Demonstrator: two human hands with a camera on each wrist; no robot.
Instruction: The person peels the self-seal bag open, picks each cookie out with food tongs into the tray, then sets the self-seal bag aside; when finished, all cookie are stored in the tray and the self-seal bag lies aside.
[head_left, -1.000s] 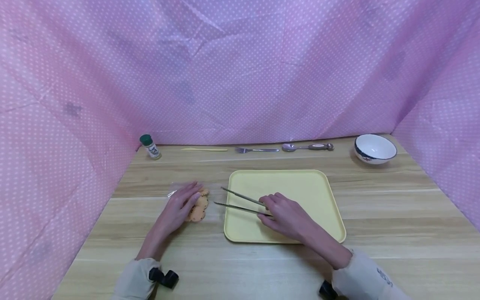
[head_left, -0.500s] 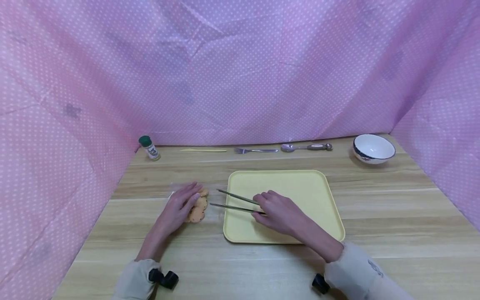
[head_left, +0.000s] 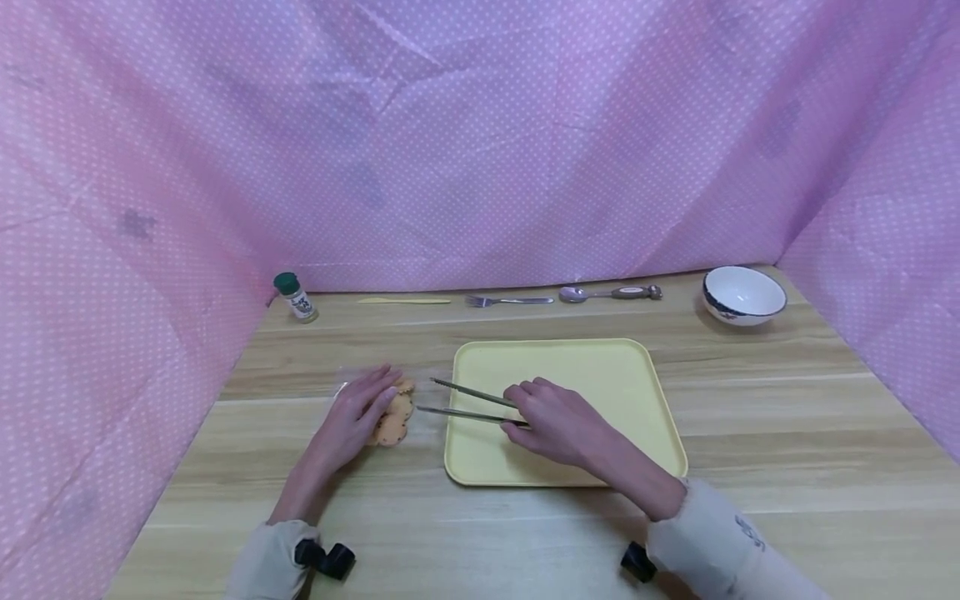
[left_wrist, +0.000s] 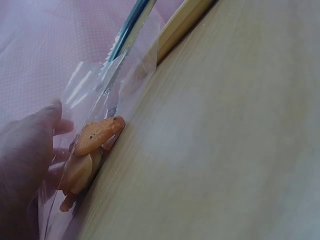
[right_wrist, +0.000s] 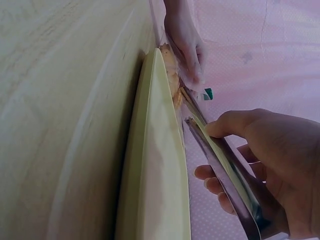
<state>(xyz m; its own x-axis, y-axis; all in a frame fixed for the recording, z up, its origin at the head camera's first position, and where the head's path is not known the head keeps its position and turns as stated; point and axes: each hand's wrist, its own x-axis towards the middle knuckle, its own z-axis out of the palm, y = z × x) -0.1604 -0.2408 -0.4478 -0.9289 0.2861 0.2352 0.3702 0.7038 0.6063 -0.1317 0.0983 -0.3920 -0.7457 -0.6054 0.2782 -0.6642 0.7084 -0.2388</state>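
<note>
Tan scalloped cookies (head_left: 392,427) with dark specks lie in a clear plastic bag (left_wrist: 87,82), left of the yellow tray. My left hand (head_left: 354,418) holds this bag from its left side; in the left wrist view some fingers show through the film beside the cookies (left_wrist: 95,136). Metal tongs (head_left: 471,392) are gripped in my right hand (head_left: 561,427), above the tray (head_left: 600,375). Their two arms stand apart, tips pointing left past the tray's edge towards the bag opening. From the right wrist view, whether the tips are inside the bag is unclear.
Along the back lie a pale yellow knife (head_left: 405,301), a fork (head_left: 510,301) and a spoon (head_left: 609,293). A green-capped shaker bottle (head_left: 296,298) stands at the back left, and a white bowl (head_left: 744,296) at the back right. A pink dotted curtain (head_left: 480,150) surrounds the table.
My right hand has moved a little left with the tongs, bringing their tips off the tray's left edge and nearer the bag. The left hand and the cookies stay nearly where they were.
</note>
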